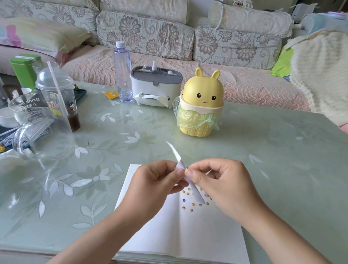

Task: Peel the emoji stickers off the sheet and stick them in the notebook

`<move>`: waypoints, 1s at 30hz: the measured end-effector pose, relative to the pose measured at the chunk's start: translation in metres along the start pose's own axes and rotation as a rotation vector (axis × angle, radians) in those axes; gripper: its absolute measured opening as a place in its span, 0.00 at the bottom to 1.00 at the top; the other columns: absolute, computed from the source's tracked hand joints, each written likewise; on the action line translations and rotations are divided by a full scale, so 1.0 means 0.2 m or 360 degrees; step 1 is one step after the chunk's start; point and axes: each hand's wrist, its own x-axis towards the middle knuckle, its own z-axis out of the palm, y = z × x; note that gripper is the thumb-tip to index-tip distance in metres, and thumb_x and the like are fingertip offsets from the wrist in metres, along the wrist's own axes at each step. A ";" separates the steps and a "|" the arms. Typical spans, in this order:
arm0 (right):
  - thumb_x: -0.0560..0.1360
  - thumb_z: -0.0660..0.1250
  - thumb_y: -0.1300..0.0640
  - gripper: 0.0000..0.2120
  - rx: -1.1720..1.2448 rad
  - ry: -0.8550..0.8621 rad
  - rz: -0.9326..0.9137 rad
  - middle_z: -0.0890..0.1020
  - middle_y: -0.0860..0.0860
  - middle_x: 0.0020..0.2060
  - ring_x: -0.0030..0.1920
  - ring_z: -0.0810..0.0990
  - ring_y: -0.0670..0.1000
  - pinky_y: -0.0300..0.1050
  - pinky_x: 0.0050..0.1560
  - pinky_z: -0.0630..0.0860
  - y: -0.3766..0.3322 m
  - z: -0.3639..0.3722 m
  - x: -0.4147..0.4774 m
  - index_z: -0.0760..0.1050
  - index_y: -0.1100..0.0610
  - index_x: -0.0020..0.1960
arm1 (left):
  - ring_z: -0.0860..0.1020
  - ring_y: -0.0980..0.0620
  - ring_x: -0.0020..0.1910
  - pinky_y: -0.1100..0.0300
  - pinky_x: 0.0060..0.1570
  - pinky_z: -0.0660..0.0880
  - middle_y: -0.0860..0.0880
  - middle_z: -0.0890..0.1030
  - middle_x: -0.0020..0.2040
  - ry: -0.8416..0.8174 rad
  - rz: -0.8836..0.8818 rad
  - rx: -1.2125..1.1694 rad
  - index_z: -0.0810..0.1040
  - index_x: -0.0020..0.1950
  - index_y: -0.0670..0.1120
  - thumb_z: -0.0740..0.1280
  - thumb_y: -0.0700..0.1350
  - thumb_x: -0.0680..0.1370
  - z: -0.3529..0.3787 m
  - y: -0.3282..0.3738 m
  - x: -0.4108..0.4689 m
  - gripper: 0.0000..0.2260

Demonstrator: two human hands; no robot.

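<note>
An open white notebook [189, 232] lies on the table near its front edge. Several small emoji stickers [192, 204] dot the upper part of its right page. Above the notebook, my left hand [154, 180] pinches a narrow white sticker sheet [181, 165], which curls up and bends edge-on to me. My right hand [221, 183] meets the sheet from the right, its thumb and forefinger pinching at the sheet's edge. Whether a sticker sits between those fingertips is hidden.
A yellow bunny-shaped bin [200, 104] with a bag stands behind the notebook. A tissue box [154, 85] and a water bottle [122, 70] stand at the far edge. Clear cups [44, 124], bowls and tins crowd the left side. A sofa runs behind the table.
</note>
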 end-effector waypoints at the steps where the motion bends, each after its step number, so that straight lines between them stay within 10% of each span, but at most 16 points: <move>1: 0.75 0.74 0.50 0.04 -0.0011 0.0009 0.0004 0.83 0.54 0.30 0.27 0.72 0.49 0.49 0.33 0.75 0.00 0.00 0.00 0.85 0.46 0.41 | 0.86 0.48 0.46 0.59 0.50 0.82 0.42 0.86 0.42 -0.0004 0.0004 0.0025 0.85 0.47 0.40 0.68 0.38 0.80 0.00 0.00 0.00 0.07; 17: 0.77 0.71 0.56 0.08 0.0007 0.0189 0.0114 0.78 0.48 0.24 0.24 0.72 0.44 0.34 0.29 0.69 0.04 -0.03 -0.01 0.82 0.51 0.39 | 0.84 0.50 0.40 0.57 0.47 0.83 0.43 0.85 0.41 0.0037 -0.0174 0.0111 0.81 0.47 0.39 0.65 0.39 0.82 0.00 0.01 0.02 0.07; 22: 0.71 0.71 0.50 0.05 -0.1119 0.0170 -0.0428 0.78 0.41 0.32 0.30 0.72 0.42 0.37 0.29 0.69 0.25 -0.08 -0.12 0.81 0.47 0.36 | 0.84 0.49 0.38 0.57 0.43 0.84 0.48 0.86 0.40 0.0249 -0.0228 0.0168 0.81 0.48 0.40 0.64 0.40 0.82 -0.01 -0.01 0.03 0.08; 30: 0.71 0.66 0.55 0.08 -0.1371 0.0000 -0.0637 0.73 0.47 0.30 0.27 0.74 0.50 0.38 0.24 0.63 0.44 0.00 -0.15 0.78 0.51 0.33 | 0.86 0.51 0.38 0.58 0.42 0.83 0.49 0.86 0.39 0.0476 -0.0175 0.0146 0.81 0.47 0.41 0.64 0.40 0.81 0.01 -0.01 0.06 0.07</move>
